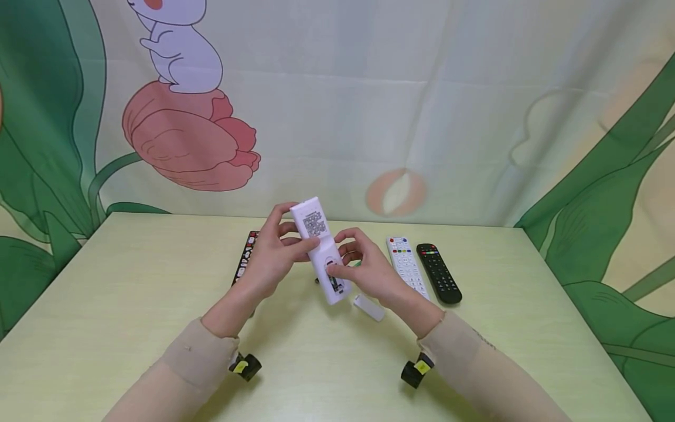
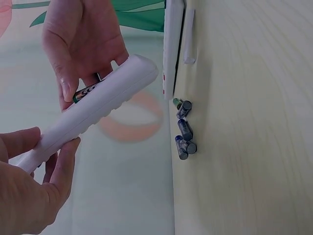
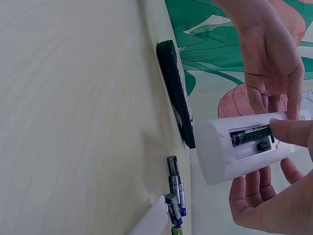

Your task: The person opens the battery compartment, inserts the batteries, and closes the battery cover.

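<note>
A white remote control [image 1: 316, 234] is held above the table, its back with a printed code facing up and its battery compartment uncovered. My left hand [image 1: 276, 249] grips its upper part, the thumb lying across the back. My right hand [image 1: 371, 266] is at the lower end, with curled fingers by the side edge. Its thumb presses the end of a dark green battery [image 3: 250, 135] in the compartment. In the left wrist view that battery [image 2: 87, 92] stands tilted partly out. Beside it in the compartment sits a dark piece I cannot make out. A small white battery cover [image 1: 369, 308] lies below the right hand.
Another white remote [image 1: 405, 261] and a black remote [image 1: 439, 272] lie to the right. A dark remote [image 1: 246, 258] lies left, partly behind my left hand. Several loose batteries [image 2: 185, 129] rest on the table, mostly hidden by the hands in the head view. A printed curtain [image 1: 337, 117] hangs behind.
</note>
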Motion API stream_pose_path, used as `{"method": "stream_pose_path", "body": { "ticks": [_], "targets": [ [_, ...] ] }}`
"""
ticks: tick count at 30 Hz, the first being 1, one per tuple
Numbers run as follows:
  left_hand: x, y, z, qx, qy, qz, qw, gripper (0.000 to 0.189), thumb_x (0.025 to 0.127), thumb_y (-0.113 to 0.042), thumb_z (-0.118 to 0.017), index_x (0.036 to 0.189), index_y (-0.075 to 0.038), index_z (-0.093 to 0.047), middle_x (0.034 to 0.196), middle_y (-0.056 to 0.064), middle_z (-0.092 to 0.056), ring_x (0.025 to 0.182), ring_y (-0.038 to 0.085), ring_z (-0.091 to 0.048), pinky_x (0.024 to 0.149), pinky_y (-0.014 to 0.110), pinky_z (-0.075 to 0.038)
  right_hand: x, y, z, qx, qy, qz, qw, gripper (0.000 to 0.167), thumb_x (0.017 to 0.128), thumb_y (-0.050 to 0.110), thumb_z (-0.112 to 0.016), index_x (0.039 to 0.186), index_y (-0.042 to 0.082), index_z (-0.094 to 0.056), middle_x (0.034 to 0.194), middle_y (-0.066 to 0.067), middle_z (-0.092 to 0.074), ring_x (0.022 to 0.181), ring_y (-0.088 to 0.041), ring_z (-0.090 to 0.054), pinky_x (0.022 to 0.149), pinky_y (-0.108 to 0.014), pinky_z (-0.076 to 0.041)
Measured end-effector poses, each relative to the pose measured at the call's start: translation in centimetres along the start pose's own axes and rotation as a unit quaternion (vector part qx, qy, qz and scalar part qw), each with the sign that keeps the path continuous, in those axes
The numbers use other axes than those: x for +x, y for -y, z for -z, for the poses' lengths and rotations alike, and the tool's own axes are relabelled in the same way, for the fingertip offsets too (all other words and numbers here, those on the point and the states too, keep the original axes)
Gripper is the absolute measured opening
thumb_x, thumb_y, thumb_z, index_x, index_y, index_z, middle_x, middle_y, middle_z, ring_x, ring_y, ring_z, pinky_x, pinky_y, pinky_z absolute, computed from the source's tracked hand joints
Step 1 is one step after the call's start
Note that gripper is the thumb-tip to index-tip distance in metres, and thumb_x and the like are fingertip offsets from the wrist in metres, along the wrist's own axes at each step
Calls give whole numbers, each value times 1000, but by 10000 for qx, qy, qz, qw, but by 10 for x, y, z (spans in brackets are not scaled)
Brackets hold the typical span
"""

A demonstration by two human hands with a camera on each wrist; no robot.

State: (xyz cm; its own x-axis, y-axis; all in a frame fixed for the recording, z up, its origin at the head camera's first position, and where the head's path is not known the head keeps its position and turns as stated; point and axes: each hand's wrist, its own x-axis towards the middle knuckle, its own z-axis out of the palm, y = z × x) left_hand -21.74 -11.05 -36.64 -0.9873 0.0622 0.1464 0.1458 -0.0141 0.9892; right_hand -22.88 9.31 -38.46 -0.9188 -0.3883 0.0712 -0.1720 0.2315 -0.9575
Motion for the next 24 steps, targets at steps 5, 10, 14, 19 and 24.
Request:
{"method": "stream_pose_path", "body": {
  "ticks": [5, 10, 14, 19, 24],
  "targets": [
    [0, 0, -1, 38, -23, 5, 10000, 68, 94, 2, -72, 150, -19, -40, 125, 20, -60, 102, 34, -69, 79, 43, -62, -1, 2, 0, -17, 16, 1, 10000, 46, 89, 1, -77, 126, 11, -50, 100, -9, -58, 91, -23, -52, 81, -34, -44],
    [0, 1, -2, 66, 19, 8, 10000, 69, 94, 2, -72, 151, -17, -39, 124, 21, -60, 100, 34, -69, 78, 43, -62, -1, 2, 0, -23, 78, 21, 10000, 46, 90, -1, -76, 125, 10, -48, 100, -10, -58, 91, -23, -52, 80, -33, -44],
    [0, 2, -3, 63, 68, 4, 10000, 69, 94, 3, -71, 151, -14, -38, 125, 23, -60, 100, 35, -69, 77, 42, -63, -1, 2, 1, -93, 135, 102, 9998, 46, 90, -2, -75, 125, 9, -47, 102, -11, -59, 91, -24, -55, 79, -33, -47],
    [1, 2, -2, 124, 19, 53, 9999, 68, 94, 2, -71, 152, -14, -38, 125, 23, -60, 101, 35, -69, 78, 42, -62, -2, 1, 0, -364, 135, 345, 9987, 46, 91, -1, -76, 125, 7, -46, 101, -12, -58, 89, -25, -55, 77, -32, -50],
    [2, 1, -1, 142, 16, 171, 9998, 69, 94, 2, -72, 152, -14, -38, 125, 23, -60, 102, 35, -68, 78, 42, -62, -1, -2, 1, -861, -12, 558, 9947, 47, 88, 6, -82, 123, 8, -50, 100, -10, -59, 89, -24, -59, 76, -32, -53]
  ]
}}
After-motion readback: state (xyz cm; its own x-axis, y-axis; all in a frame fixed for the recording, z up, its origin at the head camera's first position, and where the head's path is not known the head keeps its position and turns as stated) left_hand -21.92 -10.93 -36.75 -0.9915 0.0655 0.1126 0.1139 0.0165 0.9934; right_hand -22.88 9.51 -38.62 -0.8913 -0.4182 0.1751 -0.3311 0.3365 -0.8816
